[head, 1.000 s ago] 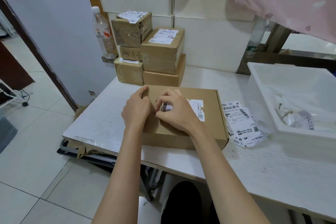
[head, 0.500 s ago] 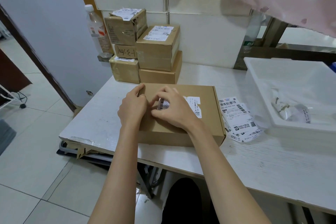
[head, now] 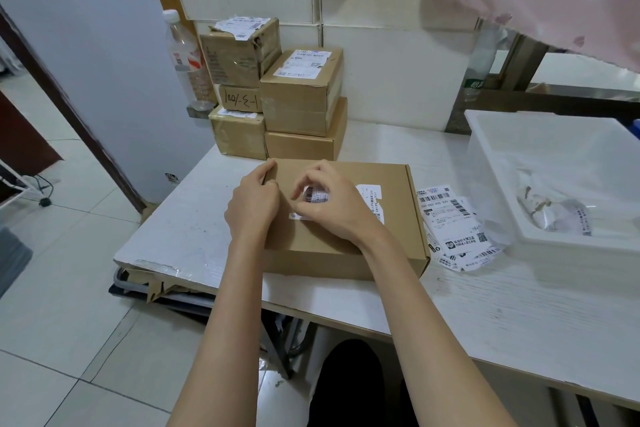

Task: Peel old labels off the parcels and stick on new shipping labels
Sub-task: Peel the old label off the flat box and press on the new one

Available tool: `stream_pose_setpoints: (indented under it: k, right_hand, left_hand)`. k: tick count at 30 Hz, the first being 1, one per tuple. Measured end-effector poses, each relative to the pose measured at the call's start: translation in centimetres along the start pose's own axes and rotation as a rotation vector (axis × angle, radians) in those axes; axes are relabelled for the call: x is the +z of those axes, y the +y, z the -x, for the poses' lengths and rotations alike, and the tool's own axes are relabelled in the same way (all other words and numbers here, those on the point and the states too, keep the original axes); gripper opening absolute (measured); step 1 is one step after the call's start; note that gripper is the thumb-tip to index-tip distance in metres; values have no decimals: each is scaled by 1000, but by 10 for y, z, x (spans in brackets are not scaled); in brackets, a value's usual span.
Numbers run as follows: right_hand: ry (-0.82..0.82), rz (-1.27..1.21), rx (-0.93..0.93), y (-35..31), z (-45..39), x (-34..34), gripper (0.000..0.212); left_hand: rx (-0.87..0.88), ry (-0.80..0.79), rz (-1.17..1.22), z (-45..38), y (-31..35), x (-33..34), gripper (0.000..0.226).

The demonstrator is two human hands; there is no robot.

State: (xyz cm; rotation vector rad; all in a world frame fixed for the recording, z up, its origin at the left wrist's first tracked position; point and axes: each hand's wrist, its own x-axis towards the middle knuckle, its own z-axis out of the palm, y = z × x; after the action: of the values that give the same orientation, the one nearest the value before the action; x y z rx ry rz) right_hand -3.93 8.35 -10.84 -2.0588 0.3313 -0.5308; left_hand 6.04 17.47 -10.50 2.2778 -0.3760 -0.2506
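A flat brown cardboard parcel [head: 394, 246] lies on the white table in front of me. Its old white label [head: 372, 199] is partly lifted, the loose end curled into a roll with a barcode showing. My right hand [head: 332, 204] pinches that curled end between thumb and fingers. My left hand [head: 251, 206] rests on the parcel's left top edge, fingers curled over the far corner, holding the box down. A loose pile of new shipping labels [head: 450, 225] lies on the table just right of the parcel.
A stack of several brown parcels [head: 301, 104] stands against the tiled wall at the back, a plastic bottle [head: 183, 59] left of it. A white plastic tub [head: 554, 184] with crumpled label scraps [head: 554, 215] sits at right. The table's left edge [head: 152, 253] drops to the floor.
The curled end of the old label has peeled a little further, and a strip of white label now shows under my right thumb. Both hands stay on the parcel.
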Motion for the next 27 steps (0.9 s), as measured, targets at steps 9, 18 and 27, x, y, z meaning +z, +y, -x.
stream_pose_setpoints:
  k: [9, 18, 27]
  right_hand:
    - [-26, 125, -42, 2, 0, 2, 19]
    - [-44, 122, -15, 2, 0, 2, 16]
    - [-46, 113, -22, 1, 1, 2, 15]
  left_hand:
    - [1, 10, -11, 0, 1, 1, 52]
    - [3, 1, 4, 1, 0, 0, 55]
    - [-2, 9, 3, 3, 2, -1, 55]
